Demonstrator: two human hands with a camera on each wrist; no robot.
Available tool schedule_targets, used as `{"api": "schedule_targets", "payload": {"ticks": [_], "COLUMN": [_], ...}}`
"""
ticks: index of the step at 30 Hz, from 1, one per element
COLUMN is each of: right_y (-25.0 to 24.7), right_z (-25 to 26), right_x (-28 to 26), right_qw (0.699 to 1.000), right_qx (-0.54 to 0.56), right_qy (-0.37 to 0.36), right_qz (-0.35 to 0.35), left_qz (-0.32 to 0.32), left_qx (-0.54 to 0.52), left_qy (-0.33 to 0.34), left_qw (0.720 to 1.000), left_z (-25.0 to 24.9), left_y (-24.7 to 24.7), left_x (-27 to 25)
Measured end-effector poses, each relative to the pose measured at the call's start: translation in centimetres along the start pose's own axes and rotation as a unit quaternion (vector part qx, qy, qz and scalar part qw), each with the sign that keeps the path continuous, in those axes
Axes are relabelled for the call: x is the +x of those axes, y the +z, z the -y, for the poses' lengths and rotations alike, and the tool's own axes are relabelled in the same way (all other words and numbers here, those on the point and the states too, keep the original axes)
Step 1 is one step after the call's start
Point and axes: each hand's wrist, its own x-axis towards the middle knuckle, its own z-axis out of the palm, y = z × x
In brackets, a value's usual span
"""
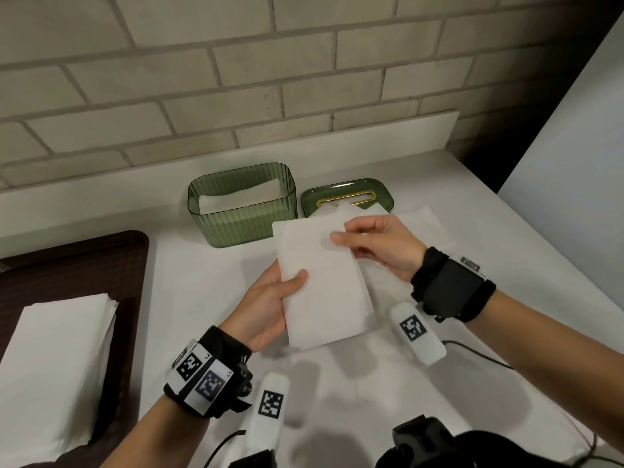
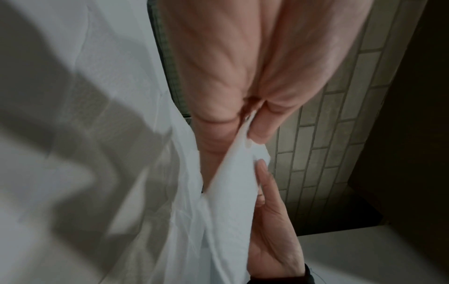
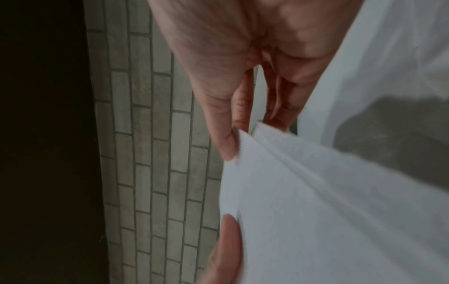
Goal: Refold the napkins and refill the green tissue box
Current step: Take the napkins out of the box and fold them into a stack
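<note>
Above the white counter (image 1: 456, 184), both hands pinch one folded napkin (image 1: 320, 285): left hand (image 1: 266, 309) near edge, right hand (image 1: 374, 244) far edge. Folding appears complete; next, lower it flat into the open green tissue box (image 1: 241, 221) nearby.

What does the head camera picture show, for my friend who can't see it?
Two hands hold a folded white napkin over a white counter: the left hand grips its near edge, the right hand pinches its far corner. Behind sit an open green tissue box with napkins inside and, to the right, its lid.
</note>
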Motion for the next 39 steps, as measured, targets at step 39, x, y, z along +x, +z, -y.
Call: {"api": "schedule_targets", "payload": {"ticks": [39], "right_y": [-3.5], "right_z": [9.2], "right_x": [1.1], "right_qw": [0.895], "right_qx": [-0.345], "right_qy": [-0.071], "right_qz": [0.275], "left_qz": [-0.105], "left_qx": [-0.029], "left_qy": [-0.037], "left_qw": [0.993], "left_z": [0.9], "left_y": [-5.1], "left_x": [1.1]}}
